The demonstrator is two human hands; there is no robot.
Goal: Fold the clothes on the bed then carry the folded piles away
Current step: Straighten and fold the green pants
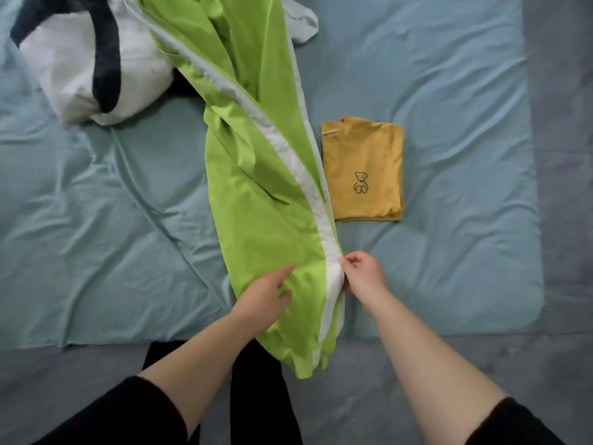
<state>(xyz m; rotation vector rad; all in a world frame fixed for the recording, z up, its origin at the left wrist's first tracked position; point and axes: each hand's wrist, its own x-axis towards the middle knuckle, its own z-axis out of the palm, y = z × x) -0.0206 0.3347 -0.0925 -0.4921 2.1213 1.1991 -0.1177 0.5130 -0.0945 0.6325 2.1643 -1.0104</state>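
The left hand (pixel 263 295) rests flat on the green trousers (pixel 263 187), fingers straight and relaxed. Just beside it, the right hand (pixel 364 274) pinches the garment's white side stripe (pixel 324 226) between thumb and fingertips. From under both hands the trousers run away across the bed (pixel 96 203), and their near end hangs over its edge below the wrists. A folded yellow shirt (pixel 362 168) lies beyond the right hand, touching the trousers' edge. A white and navy garment (pixel 80 59) sits well beyond the left hand.
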